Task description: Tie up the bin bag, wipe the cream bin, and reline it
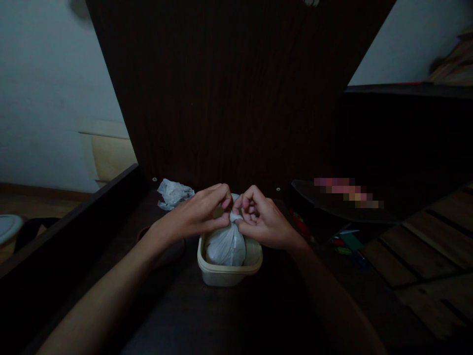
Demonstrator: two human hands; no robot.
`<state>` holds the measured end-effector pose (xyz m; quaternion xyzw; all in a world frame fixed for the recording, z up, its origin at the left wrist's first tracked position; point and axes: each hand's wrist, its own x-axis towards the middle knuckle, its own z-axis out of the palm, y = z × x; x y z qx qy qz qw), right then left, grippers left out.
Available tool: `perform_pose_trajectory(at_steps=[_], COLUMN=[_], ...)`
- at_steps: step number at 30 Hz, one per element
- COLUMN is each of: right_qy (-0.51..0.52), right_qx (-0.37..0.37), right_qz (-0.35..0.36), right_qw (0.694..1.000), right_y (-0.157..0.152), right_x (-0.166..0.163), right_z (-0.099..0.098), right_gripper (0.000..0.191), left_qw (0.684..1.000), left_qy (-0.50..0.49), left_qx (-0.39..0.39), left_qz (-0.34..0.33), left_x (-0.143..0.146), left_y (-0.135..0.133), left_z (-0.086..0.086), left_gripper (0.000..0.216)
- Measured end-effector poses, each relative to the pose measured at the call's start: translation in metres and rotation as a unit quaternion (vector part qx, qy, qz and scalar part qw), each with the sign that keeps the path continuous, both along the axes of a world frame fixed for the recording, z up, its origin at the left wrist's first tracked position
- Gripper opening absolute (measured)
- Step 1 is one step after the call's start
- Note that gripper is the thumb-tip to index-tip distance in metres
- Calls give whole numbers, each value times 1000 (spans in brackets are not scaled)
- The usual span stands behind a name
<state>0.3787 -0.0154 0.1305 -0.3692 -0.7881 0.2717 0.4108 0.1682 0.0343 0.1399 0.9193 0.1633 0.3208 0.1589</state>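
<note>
A filled white plastic bag sits inside a cream plastic tub, its neck gathered and twisted into what looks like a knot. My left hand pinches the bag's neck from the left, thumb and forefinger bent around it. From the right, my right hand grips the same neck with thumb and curled fingers. Both hands meet just above the tub. What the bag contains does not show.
Behind my left hand lies a crumpled plastic bag. A dark round bowl is partly hidden under my left forearm. A dark wooden panel rises at the back, and a raised edge runs along the left. Small coloured items lie at right.
</note>
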Motion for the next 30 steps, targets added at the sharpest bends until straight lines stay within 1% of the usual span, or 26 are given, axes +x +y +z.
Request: perform_pose_trajectory(at_steps=[4, 7, 10, 13, 17, 20, 22, 25, 27, 30], right_qy=[33, 46, 44, 17, -28, -44, -37, -29, -39, -81], right_qx=[-25, -46, -50, -29, 3, 27, 60, 108, 122, 160], right_qz=[35, 62, 83, 80, 40, 4, -19, -51, -54, -31], right_qw=[999, 996, 994, 996, 999, 999, 997, 992, 990, 983], right_y=[-3, -6, -7, -7, -4, -4, -6, -12, -16, -20], right_x=[-1, -1, 1, 7, 16, 20, 20, 16, 13, 8], right_z=[5, 6, 7, 10, 14, 16, 17, 18, 19, 21], right_gripper=[31, 33, 33, 31, 26, 23, 21, 24, 24, 22], left_qw=[1000, 1000, 999, 991, 975, 966, 962, 959, 956, 948], left_qy=[-4, -6, -27, -68, -126, -148, -151, -147, -146, -153], left_qx=[0, -2, -39, -114, -185, -210, -225, -241, -250, -273], left_qz=[-3, 6, 15, 3, -8, 10, 21, 31, 40, 51], left_x=[0, 0, 0, 2, 6, 9, 10, 11, 11, 11], left_y=[0, 1, 1, 1, 0, -1, -1, -2, -2, 0], left_z=[0, 1, 1, 2, 2, 1, 1, 2, 2, 2], left_gripper=[21, 22, 24, 27, 29, 28, 28, 28, 29, 31])
